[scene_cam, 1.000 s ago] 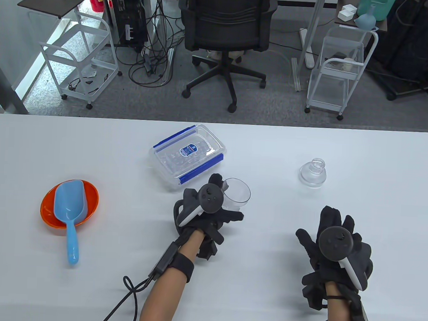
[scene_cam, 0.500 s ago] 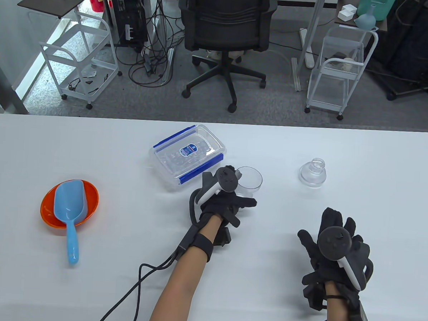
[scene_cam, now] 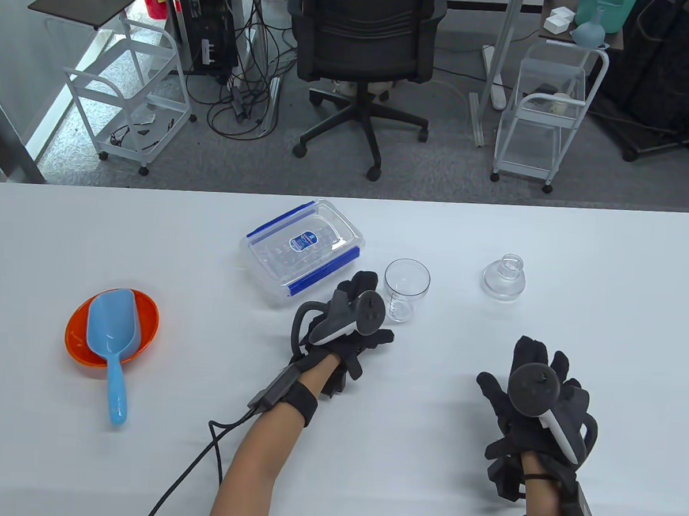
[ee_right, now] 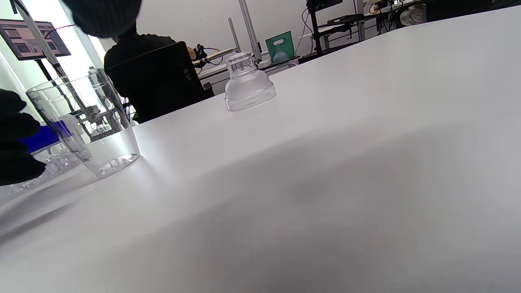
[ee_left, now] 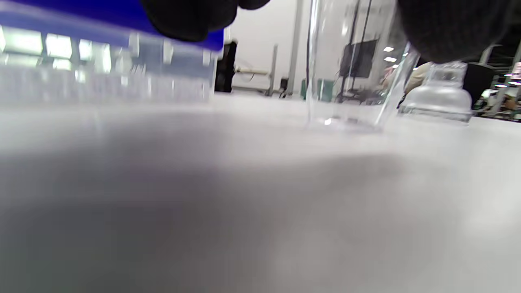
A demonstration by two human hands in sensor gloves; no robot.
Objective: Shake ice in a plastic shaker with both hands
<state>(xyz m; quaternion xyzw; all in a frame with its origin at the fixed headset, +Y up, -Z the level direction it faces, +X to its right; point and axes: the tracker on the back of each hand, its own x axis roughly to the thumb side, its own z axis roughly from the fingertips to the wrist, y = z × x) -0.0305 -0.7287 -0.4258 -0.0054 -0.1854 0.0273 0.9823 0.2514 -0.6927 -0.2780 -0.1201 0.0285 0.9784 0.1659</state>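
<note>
The clear plastic shaker cup [scene_cam: 406, 287] stands upright and empty on the white table [scene_cam: 137, 478], just right of the ice box. My left hand [scene_cam: 379, 306] lies open beside its left side and does not grip it. In the left wrist view the cup [ee_left: 346, 61] stands between my dark fingers [ee_left: 447, 28]. The clear domed shaker lid [scene_cam: 504, 277] sits apart to the right, and shows in the right wrist view [ee_right: 248, 83]. My right hand [scene_cam: 517, 365] rests open and empty on the table at front right, fingers spread.
A clear lidded box with blue clips [scene_cam: 301, 250], holding ice, sits left of the cup. An orange bowl [scene_cam: 148, 322] with a blue scoop [scene_cam: 110, 332] is at the left. Glove cables trail off the front edge.
My left hand carried the cup away and to the right, set it upright on the table, let go and drew back a little. My right hand barely moved.
</note>
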